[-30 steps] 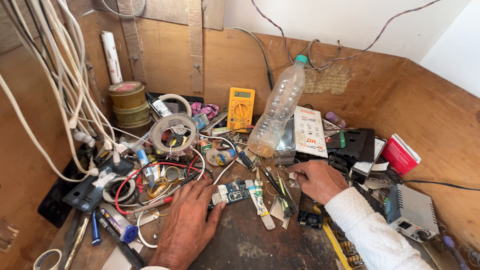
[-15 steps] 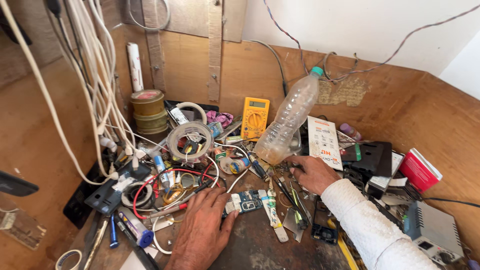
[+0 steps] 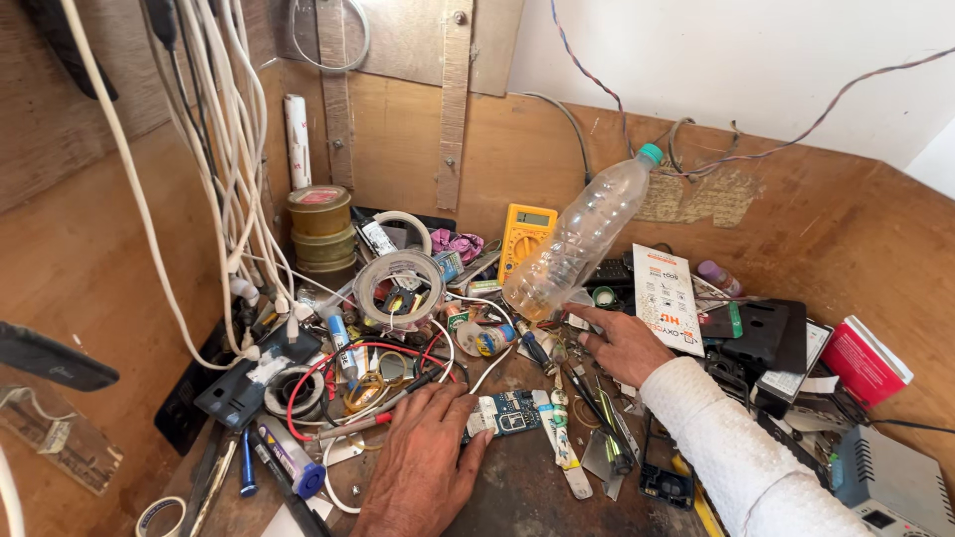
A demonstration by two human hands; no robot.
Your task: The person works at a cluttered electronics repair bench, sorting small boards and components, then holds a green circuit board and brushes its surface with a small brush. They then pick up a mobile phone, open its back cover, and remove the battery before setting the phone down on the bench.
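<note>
Fingers, left hand: spread flat, palm down on the bench, nothing gripped; fingertips are laid against the edge of a small blue circuit board.
Fingers, right hand: loosely extended, nothing clasped; the forefinger is stretched toward the base of a clear plastic bottle, contact cannot be told.
Sleeve: white quilted sleeve is seen on the right arm.
Obstructions: red wire and white wire are looped just beyond the left fingers; tweezers and thin metal tools are strewn between the two hands.
Surroundings: yellow multimeter is propped at the back wall; clear tape roll is seen near it; stacked solder spools are set in the corner; white cables are hung down the left wall; a red box is placed far right.
Materials: bench is dark and worn; walls are plywood; bottle is thin, transparent, green-capped, tilted against clutter.
Board position: circuit board is lain flat between the hands, touching the left fingertips, apart from the right hand.
</note>
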